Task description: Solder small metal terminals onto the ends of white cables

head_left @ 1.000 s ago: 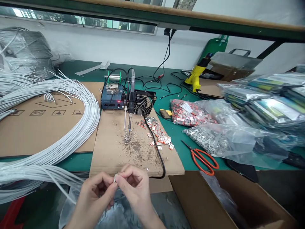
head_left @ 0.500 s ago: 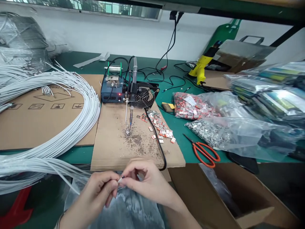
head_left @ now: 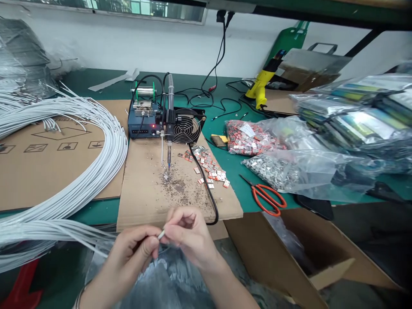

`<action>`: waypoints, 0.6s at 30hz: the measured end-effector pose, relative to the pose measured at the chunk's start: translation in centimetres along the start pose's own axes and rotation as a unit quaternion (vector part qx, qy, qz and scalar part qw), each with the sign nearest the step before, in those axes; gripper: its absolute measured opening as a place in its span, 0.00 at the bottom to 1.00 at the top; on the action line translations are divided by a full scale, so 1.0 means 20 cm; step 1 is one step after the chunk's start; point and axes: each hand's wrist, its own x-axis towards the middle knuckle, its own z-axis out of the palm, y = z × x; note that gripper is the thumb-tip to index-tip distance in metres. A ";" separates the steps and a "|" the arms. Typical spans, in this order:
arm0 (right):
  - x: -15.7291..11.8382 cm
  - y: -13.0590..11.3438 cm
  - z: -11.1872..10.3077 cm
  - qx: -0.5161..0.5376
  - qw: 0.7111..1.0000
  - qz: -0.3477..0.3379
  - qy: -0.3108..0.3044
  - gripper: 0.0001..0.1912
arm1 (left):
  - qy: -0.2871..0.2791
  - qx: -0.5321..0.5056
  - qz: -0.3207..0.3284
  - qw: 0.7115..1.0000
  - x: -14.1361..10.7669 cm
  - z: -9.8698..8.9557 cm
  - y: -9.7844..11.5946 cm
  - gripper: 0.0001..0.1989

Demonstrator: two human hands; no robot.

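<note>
A plain white wall (head_left: 154, 51) rises behind the green worktop (head_left: 93, 77), which stretches across the whole width of the view. High on the wall, left of centre, the lower part of a long window (head_left: 167, 8) shows, with pale greenish panes and a light frame. A dark green shelf (head_left: 309, 15) crosses the upper right above the worktop, and a sloping dark brace (head_left: 367, 42) runs below it on the right. Under the worktop's front edge, the space at far right is deep in shadow, with patches of grey floor (head_left: 349, 295) lower down. The light is cool and fairly even over wall and worktop.
</note>
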 end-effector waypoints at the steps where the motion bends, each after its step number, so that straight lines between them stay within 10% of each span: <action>1: 0.01 -0.01 -0.01 0.021 0.999 -0.022 0.026 0.15 | 0.000 -0.020 -0.012 1.000 0.00 0.00 0.01 0.18; 4: 0.01 -0.06 -0.03 -0.071 0.991 -0.084 0.079 0.12 | 0.025 -0.069 -0.064 0.995 0.01 -0.01 0.03 0.20; 10: -0.01 -0.11 0.02 -0.337 0.940 0.006 -0.046 0.06 | 0.007 -0.041 -0.012 0.999 0.02 -0.01 0.00 0.20; 18: 0.02 -0.11 0.02 -0.221 0.971 0.044 -0.081 0.13 | 0.015 -0.030 -0.053 0.998 0.02 0.01 0.05 0.24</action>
